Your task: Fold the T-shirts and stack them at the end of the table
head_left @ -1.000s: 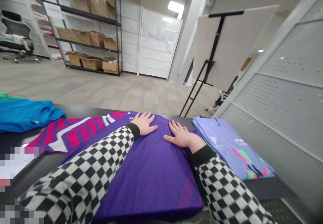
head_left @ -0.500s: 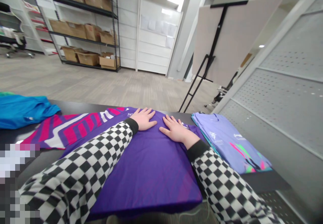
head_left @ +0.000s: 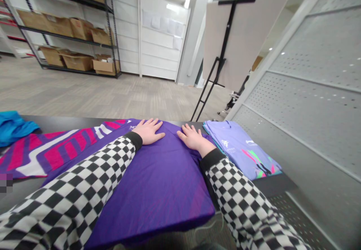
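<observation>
A purple T-shirt lies spread over the dark table, its lower edge hanging past the near side. One sleeve, patterned in pink and white, stretches out to the left. My left hand rests flat on the upper part of the shirt with fingers spread. Opposite it, my right hand lies on the shirt's upper right edge, fingers extended and apart. Neither hand grips the cloth. Just right of my right hand is a stack of folded shirts with a lavender T-shirt on top.
A crumpled blue garment lies at the table's left end. Along the right side stands a grey perforated panel. Beyond the table are an easel with a white board and a shelf rack holding cardboard boxes.
The view has turned to the right, so everything sits further left in the picture. My right hand has shifted slightly outward across the shirt, widening the gap between my hands.
</observation>
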